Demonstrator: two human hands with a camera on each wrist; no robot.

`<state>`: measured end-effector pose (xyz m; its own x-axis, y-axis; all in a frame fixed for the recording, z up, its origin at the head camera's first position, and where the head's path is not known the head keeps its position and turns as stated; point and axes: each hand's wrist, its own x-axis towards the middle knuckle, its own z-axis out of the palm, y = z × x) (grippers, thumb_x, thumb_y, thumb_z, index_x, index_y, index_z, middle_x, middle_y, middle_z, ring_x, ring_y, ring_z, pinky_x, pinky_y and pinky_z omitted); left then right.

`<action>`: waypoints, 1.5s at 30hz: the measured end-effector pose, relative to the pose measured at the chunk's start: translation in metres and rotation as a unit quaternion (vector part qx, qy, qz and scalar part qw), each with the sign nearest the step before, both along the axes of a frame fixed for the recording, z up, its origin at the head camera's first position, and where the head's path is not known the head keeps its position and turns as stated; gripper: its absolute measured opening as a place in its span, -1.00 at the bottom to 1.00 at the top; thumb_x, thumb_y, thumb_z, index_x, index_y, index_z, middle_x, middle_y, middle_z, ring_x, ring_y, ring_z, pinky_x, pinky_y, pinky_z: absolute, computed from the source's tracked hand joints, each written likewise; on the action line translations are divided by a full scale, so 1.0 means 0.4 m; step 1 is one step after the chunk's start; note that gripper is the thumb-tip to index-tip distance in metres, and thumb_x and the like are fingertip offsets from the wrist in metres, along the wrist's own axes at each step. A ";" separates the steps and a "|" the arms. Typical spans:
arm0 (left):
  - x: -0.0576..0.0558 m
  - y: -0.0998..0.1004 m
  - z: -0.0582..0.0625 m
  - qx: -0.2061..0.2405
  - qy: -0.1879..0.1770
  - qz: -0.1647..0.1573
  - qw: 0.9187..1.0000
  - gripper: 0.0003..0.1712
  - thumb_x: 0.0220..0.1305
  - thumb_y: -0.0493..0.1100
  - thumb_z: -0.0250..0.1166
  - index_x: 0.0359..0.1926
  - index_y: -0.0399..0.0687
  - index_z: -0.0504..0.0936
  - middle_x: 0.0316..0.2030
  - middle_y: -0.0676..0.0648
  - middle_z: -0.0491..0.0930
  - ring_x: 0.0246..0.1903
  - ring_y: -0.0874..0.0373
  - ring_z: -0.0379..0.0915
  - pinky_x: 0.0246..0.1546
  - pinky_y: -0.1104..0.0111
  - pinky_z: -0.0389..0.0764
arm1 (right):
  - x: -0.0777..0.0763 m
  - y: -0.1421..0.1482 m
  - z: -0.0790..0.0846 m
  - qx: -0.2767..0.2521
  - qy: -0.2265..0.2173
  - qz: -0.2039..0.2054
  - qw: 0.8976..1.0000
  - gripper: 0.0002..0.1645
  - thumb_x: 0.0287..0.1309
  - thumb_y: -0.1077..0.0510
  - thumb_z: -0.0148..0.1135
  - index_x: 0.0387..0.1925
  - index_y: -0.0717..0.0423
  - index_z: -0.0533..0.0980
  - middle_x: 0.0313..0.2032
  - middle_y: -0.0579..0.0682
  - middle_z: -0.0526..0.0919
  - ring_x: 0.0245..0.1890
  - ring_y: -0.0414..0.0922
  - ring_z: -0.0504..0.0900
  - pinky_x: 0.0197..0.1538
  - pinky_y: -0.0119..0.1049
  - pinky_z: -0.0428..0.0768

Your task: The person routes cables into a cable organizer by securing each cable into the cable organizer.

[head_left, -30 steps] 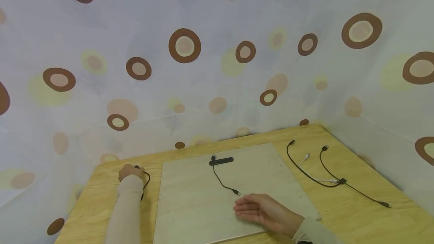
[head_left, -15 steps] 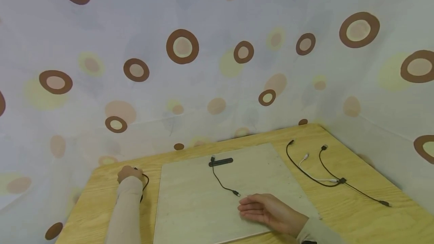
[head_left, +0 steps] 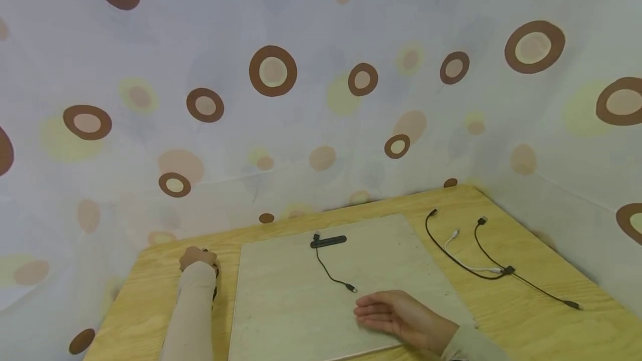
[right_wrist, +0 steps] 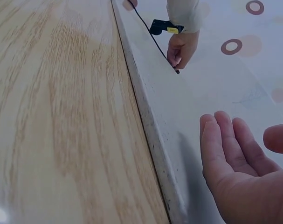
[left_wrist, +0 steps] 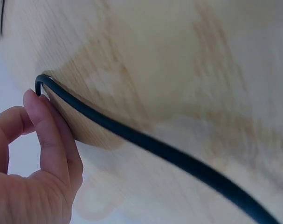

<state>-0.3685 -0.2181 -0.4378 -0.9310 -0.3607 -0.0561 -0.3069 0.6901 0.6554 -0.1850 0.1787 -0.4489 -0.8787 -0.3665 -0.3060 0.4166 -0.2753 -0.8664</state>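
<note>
1. On the left, the left arm reaches far across the table [head_left: 551, 330]. The left hand's [head_left: 197, 259] thumb and fingers pinch a black cord [left_wrist: 146, 142].
2. That cord is left of the pale board [head_left: 281, 311]. Its long way runs from the hand, at the far end, toward the near side.
3. Half a second ago, its bend stuck out farther right; now it shows closer to the sleeve [head_left: 190, 316].
4. On the right, the right hand [head_left: 398, 313] is by the board's near edge, fingers together and pointing left, thumb apart.
</note>
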 end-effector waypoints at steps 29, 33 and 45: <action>-0.023 0.002 0.033 0.201 -0.010 -0.062 0.977 -0.69 0.03 -0.29 0.17 -0.28 -0.55 0.47 -0.74 -0.13 0.54 -0.73 0.15 0.53 -0.62 0.39 0.55 | 0.005 0.004 -0.005 0.000 0.014 0.025 1.000 -0.56 0.20 0.15 -0.02 -0.02 0.44 0.38 -0.18 0.17 0.59 -0.10 0.01 0.56 0.02 -0.18 0.44; -0.037 0.023 0.069 0.255 -0.016 -0.107 0.961 -0.72 0.02 -0.35 0.17 -0.26 -0.56 0.46 -0.73 -0.08 0.53 -0.75 0.22 0.51 -0.57 0.43 0.56 | 0.005 0.004 0.000 -0.012 0.010 0.022 1.000 -0.55 0.19 0.15 0.01 -0.02 0.45 0.38 -0.17 0.18 0.59 -0.08 0.03 0.54 0.04 -0.16 0.42; 0.063 0.109 0.248 0.190 -0.055 -0.291 0.936 -0.79 0.11 -0.28 0.21 -0.29 -0.41 0.59 -0.54 -0.12 0.60 -0.53 0.14 0.57 -0.33 0.29 0.57 | -0.003 0.014 0.006 -0.027 0.021 0.016 0.999 -0.54 0.22 0.17 -0.06 0.01 0.50 0.33 -0.11 0.25 0.54 -0.03 0.07 0.50 0.08 -0.13 0.38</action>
<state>-0.3431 -0.1744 -0.3386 -0.9449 0.2710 -0.1836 -0.0310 0.4844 0.8743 -0.1864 0.1844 -0.4466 -0.8776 -0.4101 -0.2481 0.3900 -0.3099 -0.8671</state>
